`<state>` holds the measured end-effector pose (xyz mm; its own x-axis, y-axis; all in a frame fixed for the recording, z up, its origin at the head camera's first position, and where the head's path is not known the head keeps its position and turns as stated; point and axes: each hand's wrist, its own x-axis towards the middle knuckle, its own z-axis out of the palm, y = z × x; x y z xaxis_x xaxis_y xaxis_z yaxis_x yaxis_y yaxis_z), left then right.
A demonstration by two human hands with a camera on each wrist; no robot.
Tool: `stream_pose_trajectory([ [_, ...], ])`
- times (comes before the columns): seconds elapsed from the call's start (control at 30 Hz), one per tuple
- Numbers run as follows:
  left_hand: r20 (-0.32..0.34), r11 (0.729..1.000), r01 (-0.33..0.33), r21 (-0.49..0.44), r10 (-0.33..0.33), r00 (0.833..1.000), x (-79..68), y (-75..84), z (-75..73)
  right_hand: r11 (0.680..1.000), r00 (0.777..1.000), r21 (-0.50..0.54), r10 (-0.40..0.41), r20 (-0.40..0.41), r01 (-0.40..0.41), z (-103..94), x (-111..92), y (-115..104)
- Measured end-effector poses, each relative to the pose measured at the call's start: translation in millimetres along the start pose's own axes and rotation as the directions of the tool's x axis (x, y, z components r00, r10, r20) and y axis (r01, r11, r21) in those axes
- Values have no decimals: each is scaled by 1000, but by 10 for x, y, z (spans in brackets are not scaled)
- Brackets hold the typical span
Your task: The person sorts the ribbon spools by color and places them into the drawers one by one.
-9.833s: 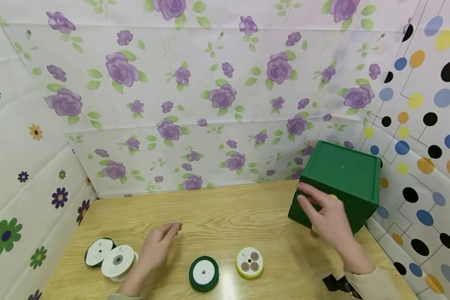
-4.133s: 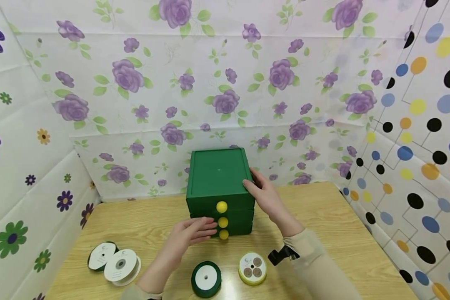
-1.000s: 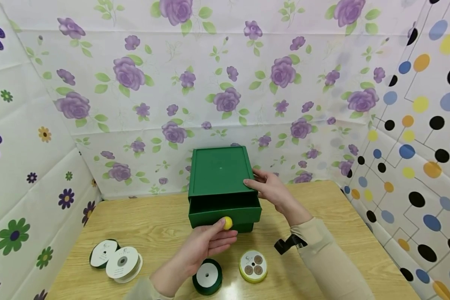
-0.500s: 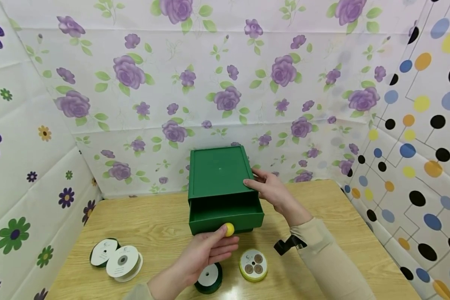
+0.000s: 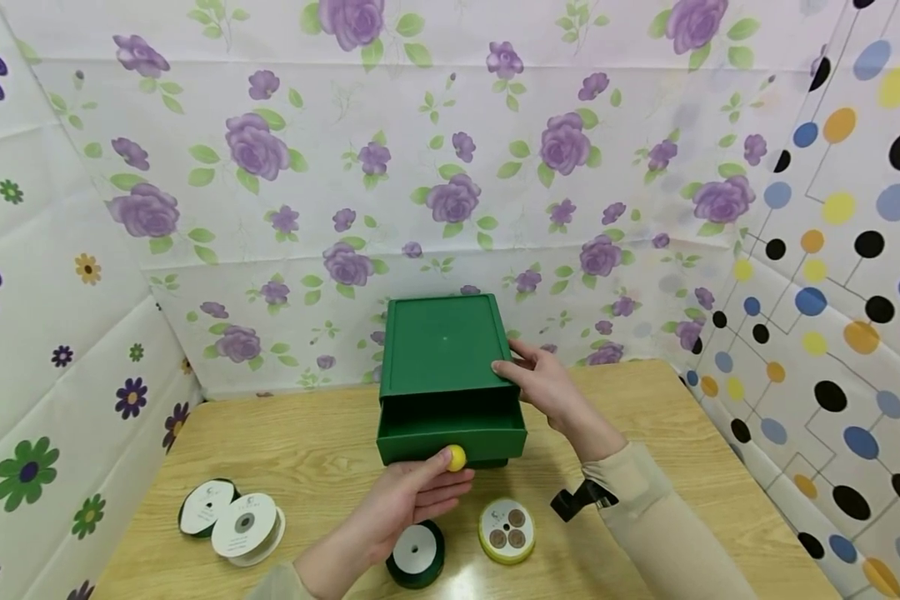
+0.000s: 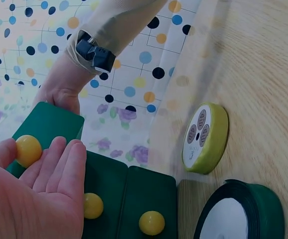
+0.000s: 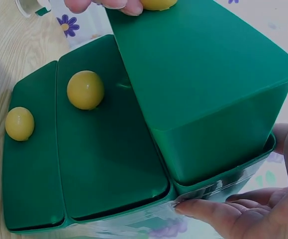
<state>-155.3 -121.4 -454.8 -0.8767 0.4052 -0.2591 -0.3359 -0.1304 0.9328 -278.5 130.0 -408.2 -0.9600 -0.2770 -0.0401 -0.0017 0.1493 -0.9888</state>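
A green drawer cabinet [image 5: 446,342] stands mid-table, its top drawer [image 5: 420,443] pulled partway out. The part of the drawer's inside that shows looks bare. My left hand [image 5: 405,504] holds the drawer's yellow knob [image 6: 29,151] by the thumb and a finger, other fingers stretched out below it. Two lower drawers [image 7: 104,134] are flush, each with a yellow knob [image 7: 85,89]. My right hand [image 5: 547,387] grips the cabinet's right side near the front, thumb at the top edge, fingers along the side wall.
Near the front lie a dark green ribbon spool [image 5: 415,552], partly behind my left hand, and a yellow-edged spool [image 5: 506,532]. Two white-faced spools, one dark-edged [image 5: 208,507] and one white [image 5: 244,527], lean together at the left. Patterned cloth walls [image 5: 450,167] enclose the table.
The cabinet has come from the right side of the table to the middle. My left hand has since drawn the top drawer out towards me. Over the last half second little differs.
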Motion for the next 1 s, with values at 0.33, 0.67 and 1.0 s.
stream_pose_trajectory([
  [0.33, 13, 1000, -7, 3, 7, 1000, -8, -11, -5, 999, 998, -26, -36, -55, 35, 73, 0, 3],
  [0.67, 13, 1000, -11, -3, 11, 1000, 7, -9, -37, 997, 992, -67, -40, -119, 32, 122, 34, 7],
  [1.0, 15, 999, 35, -11, -34, 999, -42, -45, 2, 996, 992, -74, -67, -110, 59, 98, 32, 22],
])
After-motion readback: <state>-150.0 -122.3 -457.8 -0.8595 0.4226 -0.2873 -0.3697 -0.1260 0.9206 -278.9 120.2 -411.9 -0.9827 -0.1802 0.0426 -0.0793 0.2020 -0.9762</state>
